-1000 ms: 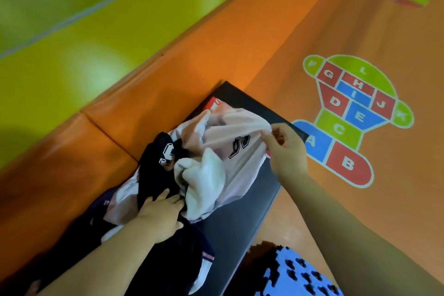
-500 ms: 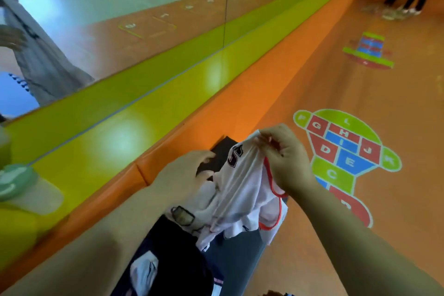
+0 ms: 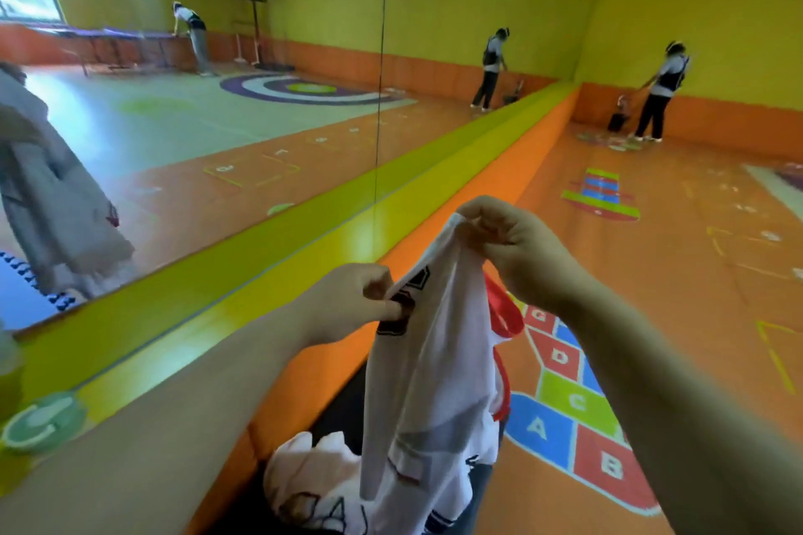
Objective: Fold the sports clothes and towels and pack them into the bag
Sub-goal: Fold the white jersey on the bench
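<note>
— What have you got hold of?

— My left hand is closed in a pinch on the edge of the white jersey, right by its dark printed number. My right hand, a little higher, is fisted around the top edge. The jersey hangs bunched between them, above the rest of the clothes heaped on the dark mat beside the orange wall pad.

— So how do you fold it well from there?

— I think I should slide my hands apart along the top edge until the cloth hangs flat, with the red trim untwisted, then lay it down smooth before folding. I can't see the bag from here.
</note>
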### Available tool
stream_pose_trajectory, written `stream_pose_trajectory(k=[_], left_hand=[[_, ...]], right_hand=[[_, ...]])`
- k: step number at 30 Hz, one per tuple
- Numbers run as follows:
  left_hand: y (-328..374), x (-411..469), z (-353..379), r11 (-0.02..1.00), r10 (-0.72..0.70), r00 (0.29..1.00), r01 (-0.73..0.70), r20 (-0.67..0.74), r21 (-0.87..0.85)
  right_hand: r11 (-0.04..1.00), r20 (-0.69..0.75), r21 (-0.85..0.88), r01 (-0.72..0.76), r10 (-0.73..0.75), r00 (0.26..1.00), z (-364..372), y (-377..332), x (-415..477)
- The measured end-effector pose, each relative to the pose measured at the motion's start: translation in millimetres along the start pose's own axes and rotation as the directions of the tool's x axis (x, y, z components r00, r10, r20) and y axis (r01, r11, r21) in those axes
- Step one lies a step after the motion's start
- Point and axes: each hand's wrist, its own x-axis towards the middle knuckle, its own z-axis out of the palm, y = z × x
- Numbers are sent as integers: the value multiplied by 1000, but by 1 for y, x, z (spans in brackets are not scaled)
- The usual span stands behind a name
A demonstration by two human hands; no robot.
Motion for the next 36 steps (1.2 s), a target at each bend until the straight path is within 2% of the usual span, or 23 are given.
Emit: stream_pose_trajectory(k=[2, 6, 9, 12, 13, 15, 17, 19, 21, 25, 28, 31, 35, 36], left_hand=[[7, -9, -8, 994, 47, 999, -48, -14, -100], [14, -26, -21, 982, 52, 998, -58, -38, -181], [19, -37, -29, 968, -9, 998, 26, 68, -250], [22, -44, -34, 937, -111, 981, 156, 158, -313], [21, -45, -33, 943, -113, 984, 149, 136, -298], [12, -44, -32, 991, -65, 996, 72, 60, -117], [0, -42, -29, 997, -9, 993, 0, 119, 80], [-9, -43, -24, 979, -16, 988, -16, 156, 202], [-14, -43, -21, 963, -7, 995, -20, 100, 268], [-12, -52, -29, 982, 20, 996, -3, -89, 187], [-5, -59, -45, 999, -20, 988, 26, -155, 39], [9, -60, -55, 999, 35, 992, -31, -117, 30], [28, -60, -52, 996, 90, 996, -90, 13, -18], [32, -60, -49, 995, 95, 994, -94, 49, -25]], right_hand=[[996, -47, -76, -37, 34, 998, -5, 5, 1], [963, -54, -261, -67, 55, 997, -6, -1, -1], [954, -20, -297, -31, 26, 999, -2, -14, -1], [971, 24, -237, 41, -36, 999, 6, -32, -3], [979, 64, -195, 57, -46, 997, 7, -37, -4], [990, 172, -121, 73, -52, 984, 11, -47, -7], [995, 253, -62, 73, -55, 966, 15, -52, -10], [996, 264, -13, 93, -86, 961, 19, -53, -14], [993, 218, 26, 111, -114, 969, 21, -50, -17], [1000, 126, -23, 17, -14, 992, 13, -31, -25], [986, 268, -148, -81, 119, 956, 7, -17, -34], [954, 403, -262, -143, 243, 882, 13, -10, -42], [957, 236, -217, -192, 242, 941, 31, -5, -41], [963, 244, -204, -179, 227, 943, 36, -6, -40]])
